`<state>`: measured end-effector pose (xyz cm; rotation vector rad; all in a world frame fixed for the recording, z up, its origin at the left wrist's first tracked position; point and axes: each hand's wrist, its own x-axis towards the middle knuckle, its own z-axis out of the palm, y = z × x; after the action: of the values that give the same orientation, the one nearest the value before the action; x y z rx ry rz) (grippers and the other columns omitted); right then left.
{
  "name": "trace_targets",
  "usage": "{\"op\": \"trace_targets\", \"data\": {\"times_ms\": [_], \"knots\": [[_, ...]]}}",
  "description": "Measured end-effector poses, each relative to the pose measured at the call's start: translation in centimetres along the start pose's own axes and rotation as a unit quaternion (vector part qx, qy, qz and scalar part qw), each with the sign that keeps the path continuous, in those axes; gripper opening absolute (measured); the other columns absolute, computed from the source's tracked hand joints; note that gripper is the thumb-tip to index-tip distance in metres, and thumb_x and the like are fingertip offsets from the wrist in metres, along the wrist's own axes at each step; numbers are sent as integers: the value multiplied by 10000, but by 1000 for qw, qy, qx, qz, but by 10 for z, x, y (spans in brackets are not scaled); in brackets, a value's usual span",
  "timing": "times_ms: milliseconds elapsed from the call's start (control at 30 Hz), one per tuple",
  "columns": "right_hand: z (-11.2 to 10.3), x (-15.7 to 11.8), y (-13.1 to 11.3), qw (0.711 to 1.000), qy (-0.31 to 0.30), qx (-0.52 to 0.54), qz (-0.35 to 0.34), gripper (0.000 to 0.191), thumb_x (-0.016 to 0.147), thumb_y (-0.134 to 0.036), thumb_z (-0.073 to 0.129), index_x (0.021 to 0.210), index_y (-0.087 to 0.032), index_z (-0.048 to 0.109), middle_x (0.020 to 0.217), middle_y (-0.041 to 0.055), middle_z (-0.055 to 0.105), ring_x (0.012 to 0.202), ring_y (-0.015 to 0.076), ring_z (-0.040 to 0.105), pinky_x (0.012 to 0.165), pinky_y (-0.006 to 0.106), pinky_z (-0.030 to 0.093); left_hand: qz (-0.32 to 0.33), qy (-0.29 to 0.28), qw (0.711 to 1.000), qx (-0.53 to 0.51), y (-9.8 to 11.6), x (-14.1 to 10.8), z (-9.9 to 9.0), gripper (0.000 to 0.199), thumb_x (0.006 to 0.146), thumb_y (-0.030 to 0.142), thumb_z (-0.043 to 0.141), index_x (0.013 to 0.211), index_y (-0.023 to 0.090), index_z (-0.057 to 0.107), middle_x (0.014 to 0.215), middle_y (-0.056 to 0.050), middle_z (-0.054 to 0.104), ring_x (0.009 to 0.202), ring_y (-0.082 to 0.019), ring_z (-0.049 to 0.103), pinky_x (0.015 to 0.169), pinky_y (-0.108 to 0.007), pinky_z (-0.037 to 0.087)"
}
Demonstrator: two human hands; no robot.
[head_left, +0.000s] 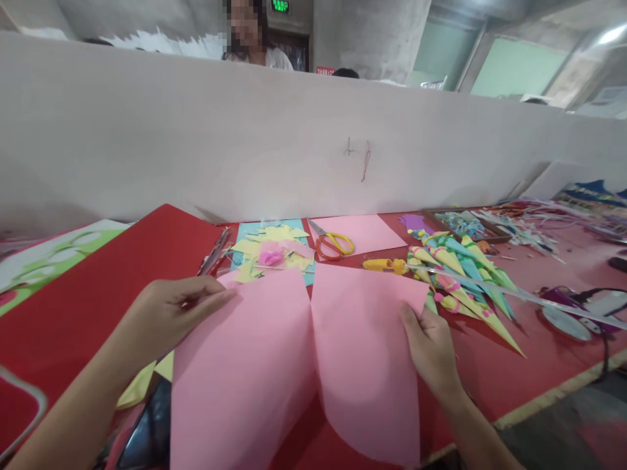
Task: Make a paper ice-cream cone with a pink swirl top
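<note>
My left hand [183,310] pinches the upper left edge of a large pink sheet [255,352] between thumb and fingers. On the other side, my right hand [431,346] grips the sheet's right edge. The sheet stands over the red table, its two halves meeting along a line in the middle, with a notch at the top and a gap at the bottom. Whether that line is a fold or a cut, I cannot tell. Beyond it lie scissors [333,243] with orange and yellow handles, yellow paper scraps [274,235] and a flat pink sheet [362,234].
A yellow glue gun [385,265] lies beside several pastel cone-shaped crafts [465,274]. To the left is a large red board [117,274]. A white partition [196,143] borders the table's back, with a person [255,39] behind it. A cable and purple device [563,307] sit at right.
</note>
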<state>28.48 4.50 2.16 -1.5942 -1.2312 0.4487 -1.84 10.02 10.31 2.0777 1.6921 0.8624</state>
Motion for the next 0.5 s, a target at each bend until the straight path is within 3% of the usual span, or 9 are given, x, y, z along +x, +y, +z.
{"op": "trace_targets", "data": {"times_ms": [33,200,333,433,500], "knots": [[0,0,0,1000,5,-9,-14,416,769,-456,421,450,-190,378,433,-29,359,433,101,341,394,213,290,-2,-17,1000,7,-3,-3,-1,325,576,502,570,508,189,626,451,35,557,448,-99,469,428,-160,333],[-4,3,4,997,28,-49,-44,426,772,-460,432,452,-180,461,419,-3,458,432,129,422,401,223,337,-46,12,999,-13,-10,-12,-4,313,542,499,589,516,192,640,477,18,595,473,-115,497,433,-163,353],[-10,4,11,999,24,-25,-33,393,784,-463,439,644,-150,631,581,54,632,603,202,579,529,259,448,-109,73,985,-114,-13,-15,-3,250,501,443,654,578,205,650,525,27,606,489,-107,502,429,-152,370],[-10,5,15,999,26,-10,-20,398,786,-464,447,738,-136,668,661,77,671,659,221,605,575,277,470,-213,96,925,-299,-16,-24,8,471,451,526,670,847,272,658,702,20,672,533,-158,569,428,-214,450],[-9,5,17,999,30,4,-12,405,783,-469,452,745,-130,672,670,83,674,664,223,609,586,283,478,-276,88,880,-378,-20,-37,20,583,393,627,636,859,278,671,798,-17,700,605,-229,610,452,-294,505]]}}
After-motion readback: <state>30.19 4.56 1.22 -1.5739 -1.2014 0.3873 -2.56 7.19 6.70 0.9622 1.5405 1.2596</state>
